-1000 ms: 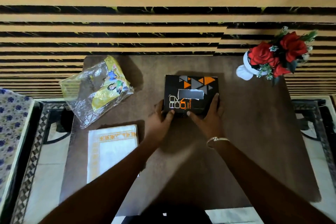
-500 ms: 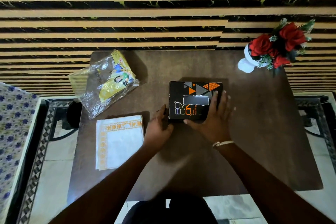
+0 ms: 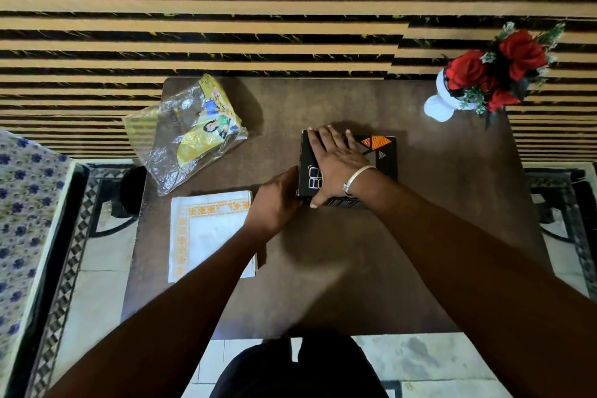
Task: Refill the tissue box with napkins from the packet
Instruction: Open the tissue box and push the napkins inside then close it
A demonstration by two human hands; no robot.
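A black tissue box point(image 3: 382, 158) with orange triangles lies flat in the middle of the brown table point(image 3: 436, 236). My right hand point(image 3: 336, 161) rests palm-down across its top, fingers spread, hiding the slot. My left hand point(image 3: 277, 200) presses against the box's near-left corner, fingers curled around it. A stack of white napkins point(image 3: 206, 233) with an orange border lies left of the box, partly under my left forearm. Farther back on the left lies the clear and yellow plastic packet point(image 3: 190, 132), crumpled and open.
A white vase of red roses point(image 3: 484, 77) stands at the table's far right corner. A striped wall runs behind the table. A floral-patterned cushion point(image 3: 26, 220) sits at the left edge, and tiled floor surrounds the table.
My right hand has slid from the box's near edge up over its top, covering the slot. My left hand stays at the near-left corner. The view has shifted slightly.
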